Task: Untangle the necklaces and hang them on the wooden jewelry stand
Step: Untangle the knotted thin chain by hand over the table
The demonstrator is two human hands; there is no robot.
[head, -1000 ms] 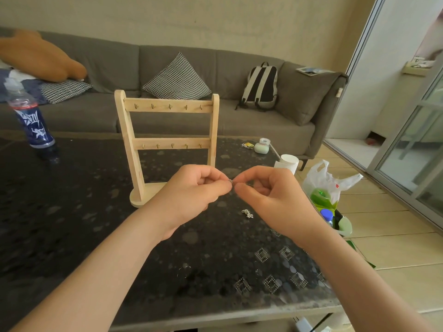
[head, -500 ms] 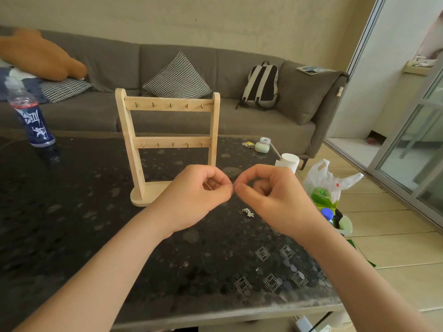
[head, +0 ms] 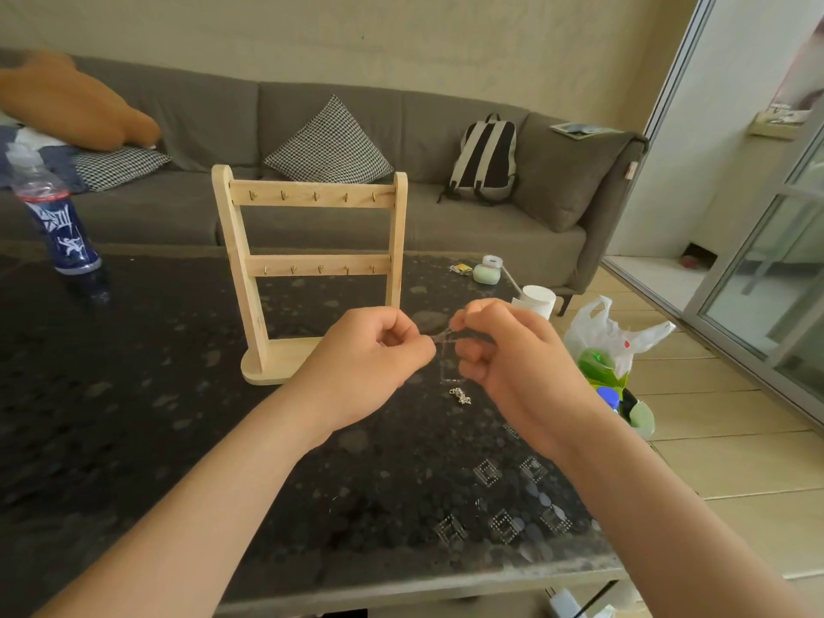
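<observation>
**Fine chain held taut between both hands: snag risk**

Left hand [head: 370,350] and right hand [head: 512,363] each pinch the necklace chain [head: 441,335] in curled fingertips, above the table [head: 133,394] and before the bare wooden stand [head: 307,269]. Pulling apart could tighten the knot or snap links

Bare forearms [head: 214,506], bare left hand [head: 370,350], right hand [head: 508,359]

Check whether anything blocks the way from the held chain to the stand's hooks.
Nothing visible does. Left hand and right hand pinch the chain in front of the wooden stand; its hooks look bare.
</observation>
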